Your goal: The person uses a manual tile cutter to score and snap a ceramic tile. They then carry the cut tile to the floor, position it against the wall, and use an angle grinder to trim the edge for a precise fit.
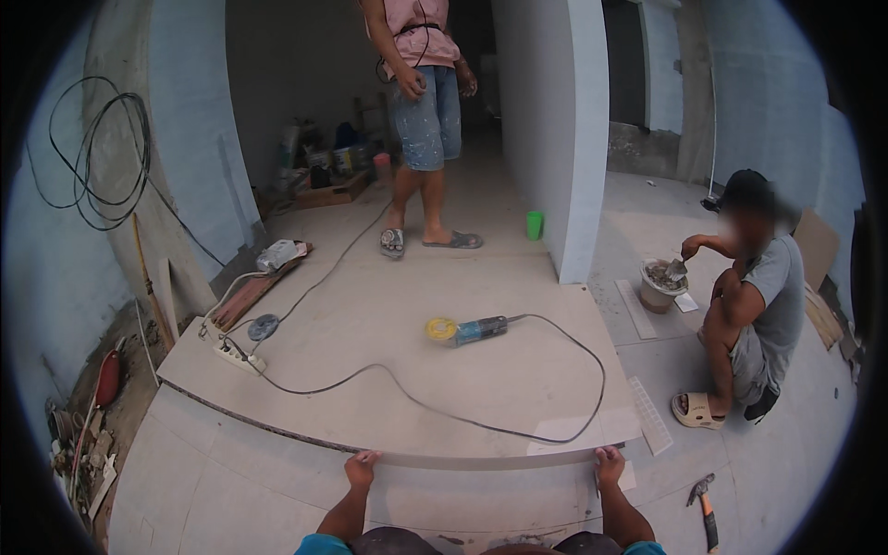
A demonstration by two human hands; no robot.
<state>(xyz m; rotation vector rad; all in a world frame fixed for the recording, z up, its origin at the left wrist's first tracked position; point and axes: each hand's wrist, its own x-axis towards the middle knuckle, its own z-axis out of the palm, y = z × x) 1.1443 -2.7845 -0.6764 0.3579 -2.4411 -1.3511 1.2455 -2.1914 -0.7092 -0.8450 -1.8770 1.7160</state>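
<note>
A long, narrow strip of light tile (487, 463) lies along the front edge of the raised tiled floor (305, 407). My left hand (361, 468) grips its left end, fingers curled over the top. At the other end my right hand (609, 464) has its fingers closed on the strip. Both forearms reach forward from the lower edge. Beyond the strip, on the raised floor, an angle grinder (476, 330) with a yellow disc rests on its side, its black cord looping toward me.
A claw hammer (708, 518) lies at lower right. One person (425, 92) stands ahead on the raised floor; another (758, 296) squats at right, holding a trowel in a mortar bucket (659, 287). A power strip (239, 357) and a green cup (534, 225) are on the raised floor.
</note>
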